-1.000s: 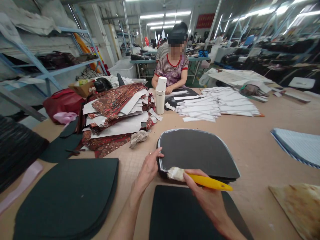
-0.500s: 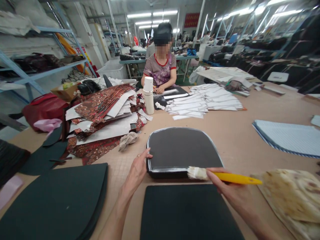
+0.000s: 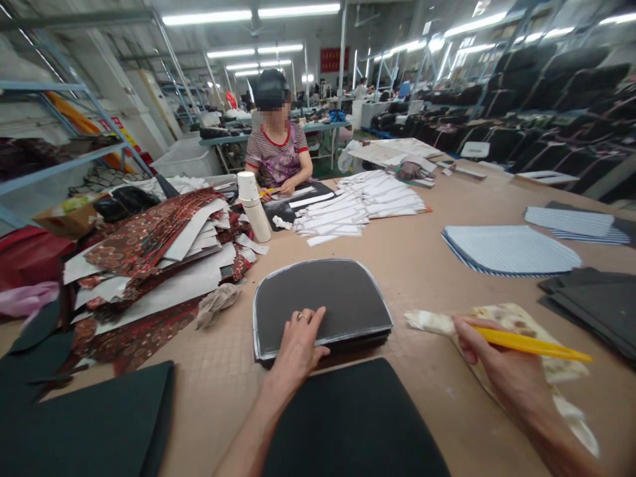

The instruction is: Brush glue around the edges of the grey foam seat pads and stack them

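Note:
A stack of dark grey rounded panels point(image 3: 322, 288) lies in the middle, with a whitish coating along the top panel's edges. My left hand point(image 3: 301, 341) rests on its front part, fingers stretched over the top face and thumb by the front edge. To the right, my right hand point(image 3: 484, 351) is closed around a yellow-handled brush point(image 3: 531, 341). The brush's pale, coated bristles point left, apart from the stack. Under and behind that hand lies a stained, cream-coloured piece point(image 3: 511, 315), partly hidden. Nearest me is a dark green-black panel point(image 3: 348, 424), partly covered by my left forearm.
More dark panels point(image 3: 104, 424) lie at front left. Patterned brown pieces point(image 3: 144, 232) are heaped behind them, beside a crumpled rag point(image 3: 217, 305). A white bottle point(image 3: 254, 209) stands near white strips point(image 3: 348, 205). Across the table sits a person point(image 3: 278, 146). Striped pieces point(image 3: 507, 248) lie right.
My left hand has moved from the stack's left edge onto its top front. The brush in my right hand has left the front edge and moved right. The view has turned right.

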`<state>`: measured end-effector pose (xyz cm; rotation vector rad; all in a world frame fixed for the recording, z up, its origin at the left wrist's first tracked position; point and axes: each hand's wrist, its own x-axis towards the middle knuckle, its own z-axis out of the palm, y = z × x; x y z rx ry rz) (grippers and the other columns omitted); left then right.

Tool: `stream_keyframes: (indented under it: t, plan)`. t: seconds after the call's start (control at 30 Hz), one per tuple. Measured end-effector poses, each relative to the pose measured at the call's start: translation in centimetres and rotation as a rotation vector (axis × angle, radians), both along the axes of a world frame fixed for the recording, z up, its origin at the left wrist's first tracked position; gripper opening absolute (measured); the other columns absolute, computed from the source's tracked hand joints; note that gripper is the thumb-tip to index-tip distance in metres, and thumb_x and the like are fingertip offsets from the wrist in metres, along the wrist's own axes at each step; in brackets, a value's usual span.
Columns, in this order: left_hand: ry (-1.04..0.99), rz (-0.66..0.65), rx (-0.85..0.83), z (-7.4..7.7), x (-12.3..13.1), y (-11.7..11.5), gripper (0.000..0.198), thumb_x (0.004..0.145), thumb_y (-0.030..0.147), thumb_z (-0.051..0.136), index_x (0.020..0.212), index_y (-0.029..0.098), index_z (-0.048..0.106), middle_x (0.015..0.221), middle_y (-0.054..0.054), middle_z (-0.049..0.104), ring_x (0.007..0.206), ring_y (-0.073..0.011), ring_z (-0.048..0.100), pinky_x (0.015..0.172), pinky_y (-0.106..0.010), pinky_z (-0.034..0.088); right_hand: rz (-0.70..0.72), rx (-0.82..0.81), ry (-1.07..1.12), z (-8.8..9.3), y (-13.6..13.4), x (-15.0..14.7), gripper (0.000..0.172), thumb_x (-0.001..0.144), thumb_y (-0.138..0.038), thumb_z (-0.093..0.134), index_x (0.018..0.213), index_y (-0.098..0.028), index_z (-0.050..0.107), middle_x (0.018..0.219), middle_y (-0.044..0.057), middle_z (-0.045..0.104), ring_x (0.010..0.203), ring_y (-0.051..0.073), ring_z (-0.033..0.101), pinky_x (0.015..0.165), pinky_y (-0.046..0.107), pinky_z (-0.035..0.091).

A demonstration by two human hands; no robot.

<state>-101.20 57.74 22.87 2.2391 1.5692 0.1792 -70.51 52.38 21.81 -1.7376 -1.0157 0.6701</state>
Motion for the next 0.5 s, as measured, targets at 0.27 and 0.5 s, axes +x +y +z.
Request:
stream_keyframes:
  t: [0.27, 0.5]
  plan:
    - [-0.144, -0.057, -0.096, 0.6, -1.8, 1.8, 0.057, 0.074, 0.016, 0.057, 0.128, 0.023, 0.041, 0.108, -0.006, 0.059, 0.103, -0.0210, 0.053, 0.094, -0.039, 0.039, -0.128, 0.152, 0.510, -1.0, -0.2, 1.2, 0.036, 0.060, -0.043, 0.076, 0.081, -0.016, 0.065, 0.060, -0.001, 0.053, 0.050, 0.009, 0.043, 0.041, 0.019, 0.033]
    - [0.004, -0.119, -0.038, 1.1, -0.6, 0.8, 0.037, 0.079, 0.017, 0.048, 0.115, 0.022, 0.051, 0.115, -0.009, 0.055, 0.102, -0.0232, 0.050, 0.094, -0.042, 0.039, 0.071, -0.002, 0.089, 0.4, 0.6, -1.7, 0.035, 0.075, -0.050, 0.061, 0.087, -0.017, 0.066, 0.052, -0.003, 0.047, 0.051, 0.013, 0.046, 0.049, 0.025, 0.038]
